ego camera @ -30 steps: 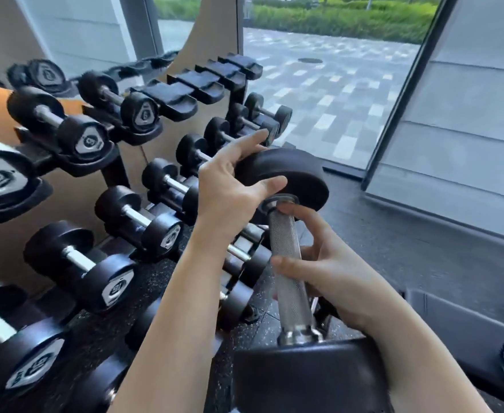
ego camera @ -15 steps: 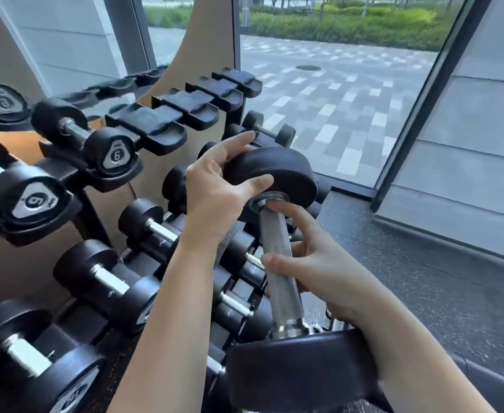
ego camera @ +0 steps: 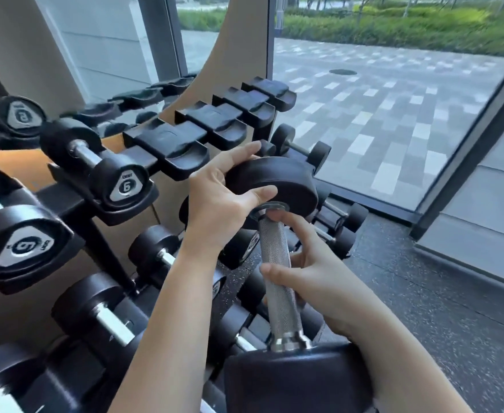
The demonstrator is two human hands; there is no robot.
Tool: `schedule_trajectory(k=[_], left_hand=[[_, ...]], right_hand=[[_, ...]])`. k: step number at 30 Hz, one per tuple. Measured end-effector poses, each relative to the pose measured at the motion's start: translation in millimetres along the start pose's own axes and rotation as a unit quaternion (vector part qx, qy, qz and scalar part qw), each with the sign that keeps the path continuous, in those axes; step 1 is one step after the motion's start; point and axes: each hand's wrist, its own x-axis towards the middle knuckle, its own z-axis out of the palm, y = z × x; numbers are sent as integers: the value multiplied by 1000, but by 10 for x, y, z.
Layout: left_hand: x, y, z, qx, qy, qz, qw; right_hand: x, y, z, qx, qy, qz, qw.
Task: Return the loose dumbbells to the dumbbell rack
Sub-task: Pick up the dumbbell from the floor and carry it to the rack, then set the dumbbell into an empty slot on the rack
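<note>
I hold a black dumbbell (ego camera: 277,281) with a knurled steel handle, pointing away from me and raised in front of the dumbbell rack (ego camera: 101,242). My left hand (ego camera: 224,204) grips the rim of its far head. My right hand (ego camera: 313,272) cups the handle from the right side, thumb across the front. The near head fills the bottom of the view. Several empty black saddles (ego camera: 179,144) line the rack's top tier just left of the far head.
Dumbbells marked 6 and 9 sit on the upper tier at left, and more fill the lower tiers beneath my arms. A glass wall (ego camera: 378,99) with a dark frame stands behind the rack. Speckled rubber floor (ego camera: 453,308) lies to the right.
The dumbbell has risen with both hands on it, and my view has shifted so the rack's upper tier and its empty saddles sit closer to the far head.
</note>
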Motion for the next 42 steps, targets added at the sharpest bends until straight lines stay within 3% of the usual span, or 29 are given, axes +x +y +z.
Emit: schedule_trajectory(k=[12,23,31,42], left_hand=[[1095,-881,-56,51,116,-38,991],[2203,-1648,-159,46,219,-98,970],[2812,-2104,-425,86,277,-105,951],[3225,-2610,-917,106,326,-95,935]], right_hand=[[1638,134,-411,-34,-119,-20,992],[3290,175,-793,-68,-257,11,964],[4316,229,-711,-73,-316,7,946],[5188,245,-357,-91,-334,-3,938]])
